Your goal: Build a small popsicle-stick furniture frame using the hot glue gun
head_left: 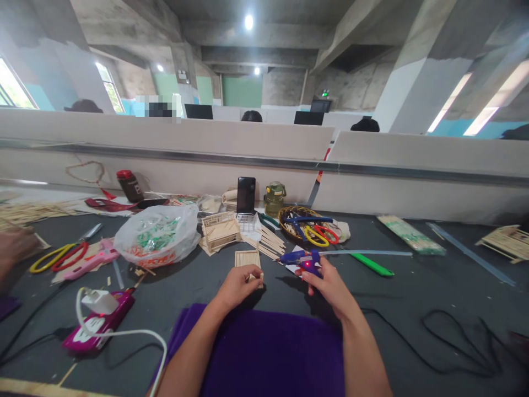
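Note:
My right hand (328,281) is wrapped round a blue hot glue gun (295,258) with a small red light, its nozzle pointing left. A long clear glue stick (367,253) sticks out of the gun's back end. My left hand (242,284) is closed at the near end of a small panel of pale wooden sticks (247,258), thumb and fingers pinched on it; the fingers hide that end. Loose wooden sticks (270,242) fan out just behind, between the panel and the gun. A small box-like wooden stick structure (221,231) stands further back to the left.
A plastic bag of green-white wrappers (159,234), scissors (61,257), a pink glue gun (93,260) and a purple power strip (101,322) lie left. Behind stand a phone (246,196), a bottle (275,198) and a basket (289,223). A green cutter (373,264) and black cable (454,331) lie right.

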A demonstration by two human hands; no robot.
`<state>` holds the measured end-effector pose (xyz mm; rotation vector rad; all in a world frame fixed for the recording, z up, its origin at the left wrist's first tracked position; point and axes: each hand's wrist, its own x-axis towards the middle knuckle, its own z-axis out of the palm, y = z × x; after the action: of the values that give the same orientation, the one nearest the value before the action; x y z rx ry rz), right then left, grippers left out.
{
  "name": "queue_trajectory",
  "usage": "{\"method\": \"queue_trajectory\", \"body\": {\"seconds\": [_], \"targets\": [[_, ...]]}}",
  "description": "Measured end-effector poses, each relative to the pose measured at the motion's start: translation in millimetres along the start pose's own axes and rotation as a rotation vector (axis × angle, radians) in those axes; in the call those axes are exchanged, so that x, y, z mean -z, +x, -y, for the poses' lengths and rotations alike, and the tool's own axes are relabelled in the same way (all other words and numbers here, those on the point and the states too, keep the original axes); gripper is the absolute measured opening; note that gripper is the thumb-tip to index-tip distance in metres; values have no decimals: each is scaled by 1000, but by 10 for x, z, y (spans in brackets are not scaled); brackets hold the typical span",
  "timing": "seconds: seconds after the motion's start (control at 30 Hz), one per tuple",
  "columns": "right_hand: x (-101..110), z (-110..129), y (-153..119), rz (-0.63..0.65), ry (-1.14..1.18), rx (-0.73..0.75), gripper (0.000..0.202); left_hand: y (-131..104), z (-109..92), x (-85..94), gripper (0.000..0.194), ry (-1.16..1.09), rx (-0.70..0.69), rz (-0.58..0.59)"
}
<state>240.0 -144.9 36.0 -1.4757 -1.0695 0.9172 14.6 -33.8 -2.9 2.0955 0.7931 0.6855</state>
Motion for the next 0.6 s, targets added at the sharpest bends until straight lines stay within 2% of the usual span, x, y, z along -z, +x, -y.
{"method": "queue_trajectory", "body": {"seconds": [0.13, 0.4, 0.5, 0.6], "targets": [[-44, -39, 10, 23, -49, -22, 46, 7, 11, 21, 16, -63, 46, -27], [-162, -113, -66, 149, -136, -13, 35, 51, 8, 77, 23, -364, 197, -125], [-220, -104, -81, 108, -164, 25, 36, 50, -31, 72, 33, -557, 273, -173], [-298, -50, -96, 10, -155, 107, 39, 45, -54, 89, 31, -778, 424, -225]]}}
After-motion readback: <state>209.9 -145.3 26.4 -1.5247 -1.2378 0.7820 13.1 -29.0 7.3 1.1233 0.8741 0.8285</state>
